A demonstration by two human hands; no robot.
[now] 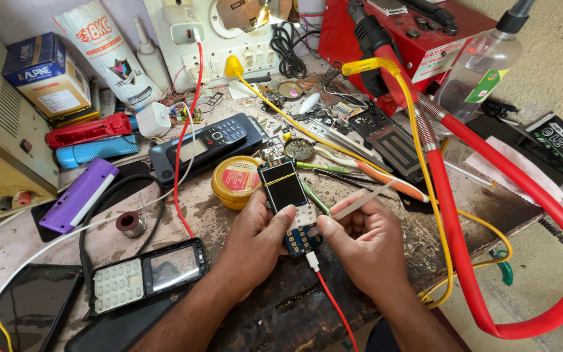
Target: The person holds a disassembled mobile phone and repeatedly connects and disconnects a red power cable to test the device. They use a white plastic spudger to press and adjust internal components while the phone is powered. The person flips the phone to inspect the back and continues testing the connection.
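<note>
While hemmed by clutter, phone board (289, 202) between both hands.

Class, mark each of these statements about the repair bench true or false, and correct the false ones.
1. The left hand holds an opened phone board with a screen. True.
2. The right hand holds a hammer. False: it holds thin metal tweezers.
3. A red wire plugs into the board's lower end. True.
4. The round yellow tin lies right of the hands. False: it lies just behind the left hand.
5. A phone keypad cover lies left of the left forearm. True.
</note>
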